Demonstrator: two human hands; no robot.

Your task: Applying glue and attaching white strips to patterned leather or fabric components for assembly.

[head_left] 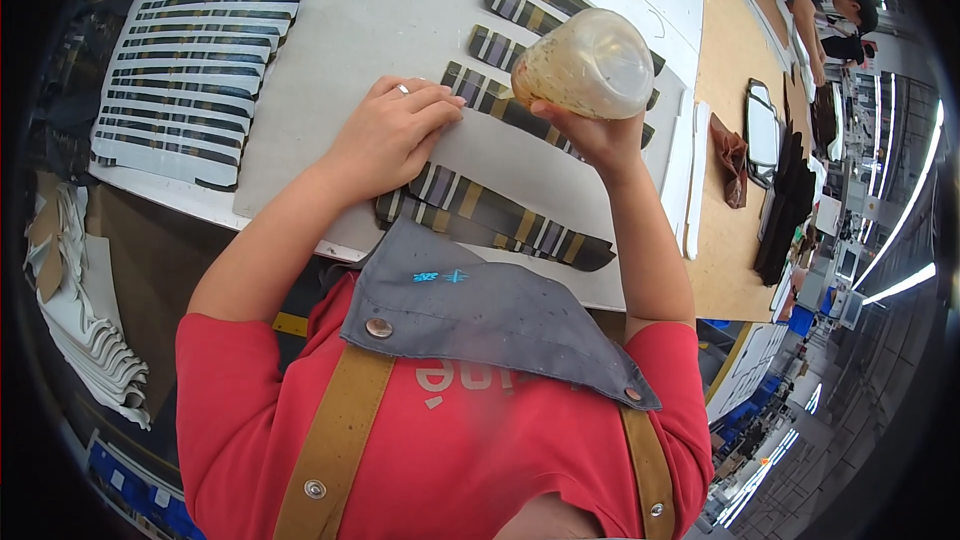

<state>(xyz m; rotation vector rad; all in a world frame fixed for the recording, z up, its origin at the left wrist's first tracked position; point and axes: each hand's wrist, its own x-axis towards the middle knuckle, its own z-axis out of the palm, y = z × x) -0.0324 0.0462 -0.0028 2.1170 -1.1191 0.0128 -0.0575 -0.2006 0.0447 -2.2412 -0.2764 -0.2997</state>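
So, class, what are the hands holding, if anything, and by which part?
Right hand: a translucent container, held by the side nearest the person. Left hand: at a striped strip's end; whether gripping, cannot tell.

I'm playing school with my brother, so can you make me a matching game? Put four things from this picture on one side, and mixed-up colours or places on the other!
Things:
1. Cloudy container
2. Apron bib
3. Left hand
4. Overlapping striped strips

Clues:
A. Wearing a ring
B. At the picture's upper left
C. Grey, with brown straps
D. Held up in the right hand

Right pairs: 1-D, 2-C, 3-A, 4-B
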